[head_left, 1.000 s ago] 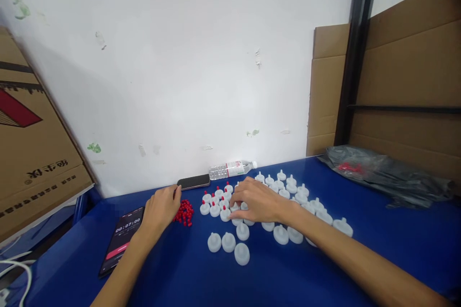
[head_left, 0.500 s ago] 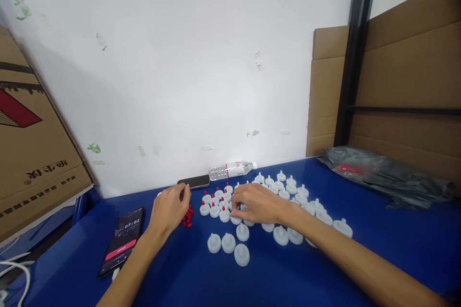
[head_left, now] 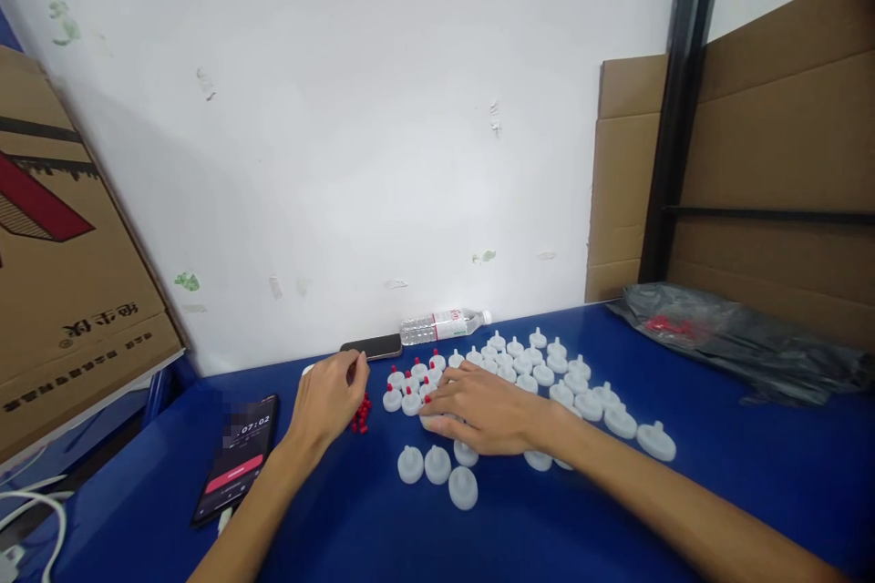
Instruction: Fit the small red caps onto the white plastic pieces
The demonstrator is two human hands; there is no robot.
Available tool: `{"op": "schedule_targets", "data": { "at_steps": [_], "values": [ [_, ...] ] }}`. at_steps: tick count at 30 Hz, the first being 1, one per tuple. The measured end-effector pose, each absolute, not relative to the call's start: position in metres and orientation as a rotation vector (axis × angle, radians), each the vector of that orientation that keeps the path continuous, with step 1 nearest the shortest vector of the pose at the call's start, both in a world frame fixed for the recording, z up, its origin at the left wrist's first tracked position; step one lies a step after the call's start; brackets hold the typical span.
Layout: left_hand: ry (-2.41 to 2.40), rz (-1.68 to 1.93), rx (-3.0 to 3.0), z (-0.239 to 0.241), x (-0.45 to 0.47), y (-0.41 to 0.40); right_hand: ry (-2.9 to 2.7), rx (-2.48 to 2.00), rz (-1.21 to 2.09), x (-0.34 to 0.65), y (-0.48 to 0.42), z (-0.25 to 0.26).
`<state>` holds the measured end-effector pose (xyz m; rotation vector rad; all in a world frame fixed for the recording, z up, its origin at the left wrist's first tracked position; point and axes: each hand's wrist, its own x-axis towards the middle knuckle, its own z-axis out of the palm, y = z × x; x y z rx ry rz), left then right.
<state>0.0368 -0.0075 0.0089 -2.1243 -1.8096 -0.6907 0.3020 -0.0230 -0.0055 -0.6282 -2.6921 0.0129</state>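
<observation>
My left hand [head_left: 333,393] is above a small pile of red caps [head_left: 362,414], thumb and fingers pinched together; what they hold, if anything, is hidden. My right hand [head_left: 484,408] reaches across the white round lids [head_left: 542,373], which have upright nozzles. Its fingers are stretched out and apart, over a lid at the near edge of the group with red tips [head_left: 411,403]. Part of that lid is covered by the fingers. Closer to me stand several plain white lids [head_left: 437,465] without red tips.
A phone with a timer on screen [head_left: 236,460] lies at left, a cable attached. Against the wall are a dark phone [head_left: 373,347] and a water bottle [head_left: 447,324] on its side. A grey plastic bag [head_left: 725,337] with red pieces rests at right. Cardboard [head_left: 625,191] stands behind.
My right hand has moved slightly left and toward me, and its fingers have straightened. My left hand stays pinched over the red caps. The whole view has shifted slightly.
</observation>
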Motion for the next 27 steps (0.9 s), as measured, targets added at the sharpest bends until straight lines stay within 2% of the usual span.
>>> {"op": "schedule_targets", "data": {
  "at_steps": [5, 10, 17, 22, 27],
  "values": [
    [-1.676, -0.829, -2.159, 0.007, 0.046, -0.014, -2.569, -0.677, -0.119, 0.300, -0.025, 0.002],
    [-1.374, -0.967, -2.463, 0.003, 0.062, -0.030, -2.535, -0.726, -0.220, 0.296, -0.030, 0.005],
    [-1.287, -0.804, -2.634, -0.006, 0.078, -0.039, -2.518, -0.616, -0.292, 0.287, -0.035, 0.002],
    [-1.270, -0.825, -2.691, -0.001, 0.079, -0.041, -2.456, -0.597, -0.179, 0.288, -0.036, 0.002],
    [-1.464, -1.115, -2.745, 0.005, 0.090, -0.042, -2.394, -0.620, -0.064, 0.290, -0.034, 0.003]
  ]
}}
